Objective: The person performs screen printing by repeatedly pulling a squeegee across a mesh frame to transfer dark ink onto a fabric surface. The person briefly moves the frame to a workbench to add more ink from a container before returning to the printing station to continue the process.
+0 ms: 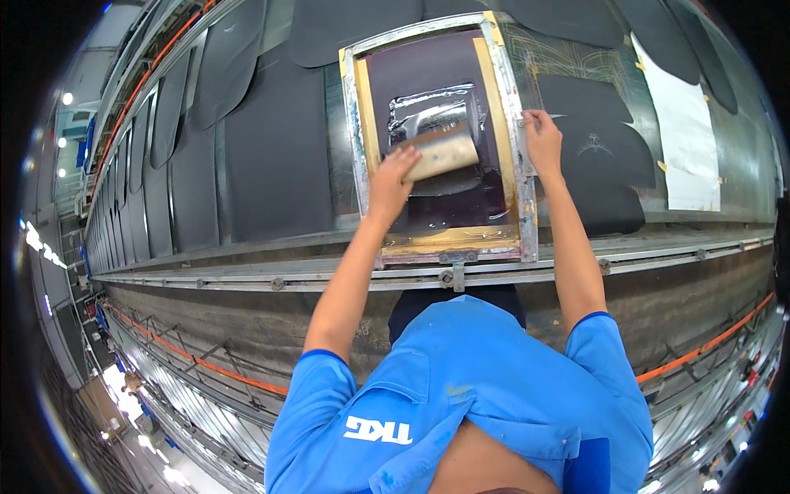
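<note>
A screen-printing frame with pale, stained rails and yellow tape along its inner edges lies on the long table in front of me. Wet, shiny dark ink is spread over its dark purple mesh. My left hand is closed on the left end of a squeegee, whose broad pale body lies slantwise across the mesh. That hand is slightly blurred. At the frame's right side, my right hand has its fingers bent and pinched on the outer rail.
Black sheet pieces line the table to the left; another black piece with a light printed motif lies right of the frame. Farther right, a white sheet is taped down. A metal rail runs along the table's near edge.
</note>
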The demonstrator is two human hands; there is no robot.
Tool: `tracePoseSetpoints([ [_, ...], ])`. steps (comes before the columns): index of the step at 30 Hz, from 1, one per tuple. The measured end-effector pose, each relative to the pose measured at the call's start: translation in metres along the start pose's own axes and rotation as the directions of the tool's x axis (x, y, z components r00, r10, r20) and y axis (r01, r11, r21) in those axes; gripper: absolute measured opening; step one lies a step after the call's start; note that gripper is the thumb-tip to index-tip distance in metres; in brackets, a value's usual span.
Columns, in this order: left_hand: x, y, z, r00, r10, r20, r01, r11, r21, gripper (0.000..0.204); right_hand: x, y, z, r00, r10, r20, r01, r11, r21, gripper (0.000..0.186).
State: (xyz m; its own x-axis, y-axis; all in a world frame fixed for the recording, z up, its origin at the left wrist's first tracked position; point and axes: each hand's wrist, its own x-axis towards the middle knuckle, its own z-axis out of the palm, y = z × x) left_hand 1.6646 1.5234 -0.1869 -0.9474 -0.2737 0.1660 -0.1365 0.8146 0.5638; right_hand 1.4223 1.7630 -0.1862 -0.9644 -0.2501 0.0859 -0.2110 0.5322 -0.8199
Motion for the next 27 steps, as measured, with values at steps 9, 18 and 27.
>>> tracePoseSetpoints([
  [9,-0.120,0.028,-0.015,1.000,0.008,-0.006,-0.008,1.000,0.026,0.066,-0.019,-0.037,0.030,0.998,-0.059,-0.010,0.060,0.989,0.136,0.029],
  [18,-0.106,0.044,-0.011,0.997,-0.018,0.069,0.009,0.991,0.131,0.072,-0.030,0.012,0.049,0.999,-0.049,-0.008,0.050,0.985,0.167,0.028],
  [27,-0.087,0.020,-0.008,0.994,-0.052,0.098,0.039,0.991,0.131,0.064,-0.031,0.028,0.063,1.000,0.011,0.025,-0.014,0.992,0.129,0.028],
])
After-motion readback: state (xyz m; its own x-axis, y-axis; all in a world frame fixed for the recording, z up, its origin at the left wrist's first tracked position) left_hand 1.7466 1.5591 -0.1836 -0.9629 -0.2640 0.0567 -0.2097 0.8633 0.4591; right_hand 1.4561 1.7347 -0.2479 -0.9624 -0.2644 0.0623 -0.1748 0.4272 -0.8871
